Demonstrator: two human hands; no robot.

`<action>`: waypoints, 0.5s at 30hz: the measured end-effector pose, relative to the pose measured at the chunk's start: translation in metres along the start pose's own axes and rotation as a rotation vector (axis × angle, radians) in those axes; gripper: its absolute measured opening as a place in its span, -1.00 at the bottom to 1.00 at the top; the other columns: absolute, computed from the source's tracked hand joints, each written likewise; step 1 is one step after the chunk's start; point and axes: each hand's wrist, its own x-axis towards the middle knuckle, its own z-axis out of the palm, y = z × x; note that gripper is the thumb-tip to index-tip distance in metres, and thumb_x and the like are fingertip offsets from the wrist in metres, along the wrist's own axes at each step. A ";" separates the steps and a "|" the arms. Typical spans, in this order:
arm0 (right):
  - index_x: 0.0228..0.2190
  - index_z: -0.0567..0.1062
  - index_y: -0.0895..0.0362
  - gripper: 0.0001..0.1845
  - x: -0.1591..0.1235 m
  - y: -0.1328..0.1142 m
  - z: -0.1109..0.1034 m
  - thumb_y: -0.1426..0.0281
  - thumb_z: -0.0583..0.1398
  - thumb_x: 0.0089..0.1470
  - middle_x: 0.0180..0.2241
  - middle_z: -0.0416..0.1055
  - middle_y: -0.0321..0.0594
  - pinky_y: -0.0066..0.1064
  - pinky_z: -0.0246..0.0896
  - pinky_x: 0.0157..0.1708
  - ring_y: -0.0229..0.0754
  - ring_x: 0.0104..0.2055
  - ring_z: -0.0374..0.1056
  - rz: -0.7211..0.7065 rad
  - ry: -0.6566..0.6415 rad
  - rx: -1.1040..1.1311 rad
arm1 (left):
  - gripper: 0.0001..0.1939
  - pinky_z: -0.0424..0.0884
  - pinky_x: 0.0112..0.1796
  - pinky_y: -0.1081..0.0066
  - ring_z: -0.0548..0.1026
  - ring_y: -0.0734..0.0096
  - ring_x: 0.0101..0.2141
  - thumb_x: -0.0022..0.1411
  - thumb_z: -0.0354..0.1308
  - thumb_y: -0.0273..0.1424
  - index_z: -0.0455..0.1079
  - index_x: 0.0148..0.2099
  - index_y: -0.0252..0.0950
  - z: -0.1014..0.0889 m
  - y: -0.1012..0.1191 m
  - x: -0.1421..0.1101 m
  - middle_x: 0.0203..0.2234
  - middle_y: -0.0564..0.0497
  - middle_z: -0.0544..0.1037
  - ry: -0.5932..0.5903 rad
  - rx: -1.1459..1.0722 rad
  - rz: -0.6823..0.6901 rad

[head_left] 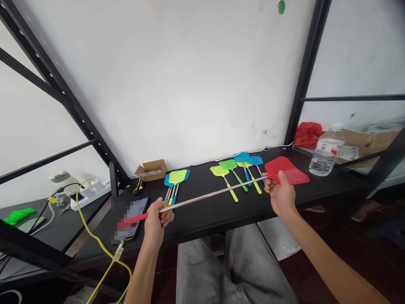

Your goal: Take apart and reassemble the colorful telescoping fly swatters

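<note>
A red fly swatter (287,170) with a long extended metal rod spans the space between my two hands, above the black shelf. My left hand (156,218) is closed round it where the red handle meets the rod. At the other end, my right hand (282,192) grips the neck and lower edge of the mesh head. Behind the rod lie several swatters, among them a yellow one (220,171), a green one (228,165) and a blue one (242,157). Further left, a yellow-green swatter (177,176) rests on top of blue ones, handles toward me.
A phone (139,211) lies by my left hand, with a yellow cable (95,234) near it. Behind are a small cardboard box (152,169) and a yellow-black cutter (138,186). A water bottle (327,152) stands right. Black metal posts (305,80) frame the shelf (202,219).
</note>
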 end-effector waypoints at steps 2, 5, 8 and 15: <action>-0.46 0.55 0.20 -0.60 0.006 -0.005 -0.005 0.07 0.26 -0.01 -0.56 0.35 -0.23 -0.46 0.01 -0.64 -0.32 -0.58 0.17 -0.001 0.027 0.019 | -0.48 0.15 -0.57 0.42 -0.03 0.55 -0.74 0.31 -0.05 -0.20 0.02 -0.68 -0.22 -0.002 0.004 0.000 -0.81 0.19 -0.04 0.061 -0.038 0.034; -0.48 0.54 0.21 -0.57 0.011 -0.007 -0.010 0.06 0.24 -0.01 -0.56 0.35 -0.23 -0.46 0.01 -0.64 -0.33 -0.58 0.16 -0.011 0.054 0.022 | -0.48 0.11 -0.59 0.43 -0.04 0.56 -0.75 0.29 -0.03 -0.26 -0.02 -0.69 -0.22 -0.001 0.005 0.000 -0.82 0.19 -0.05 0.148 -0.092 0.069; -0.49 0.54 0.22 -0.55 0.011 -0.003 -0.010 0.04 0.23 0.01 -0.60 0.29 -0.26 -0.46 0.00 -0.65 -0.32 -0.59 0.14 -0.025 0.065 0.016 | -0.50 0.15 -0.59 0.42 -0.03 0.56 -0.76 0.28 -0.03 -0.30 -0.04 -0.69 -0.21 0.003 0.002 -0.001 -0.82 0.19 -0.06 0.163 -0.135 0.044; -0.54 0.50 0.19 -0.53 0.008 0.001 -0.005 0.05 0.14 0.11 -0.70 0.15 -0.35 -0.46 -0.02 -0.64 -0.33 -0.62 0.06 -0.097 0.102 0.056 | -0.57 0.17 -0.59 0.41 -0.03 0.56 -0.78 0.20 -0.04 -0.36 -0.05 -0.68 -0.20 0.010 -0.001 -0.002 -0.83 0.19 -0.06 0.185 -0.214 0.006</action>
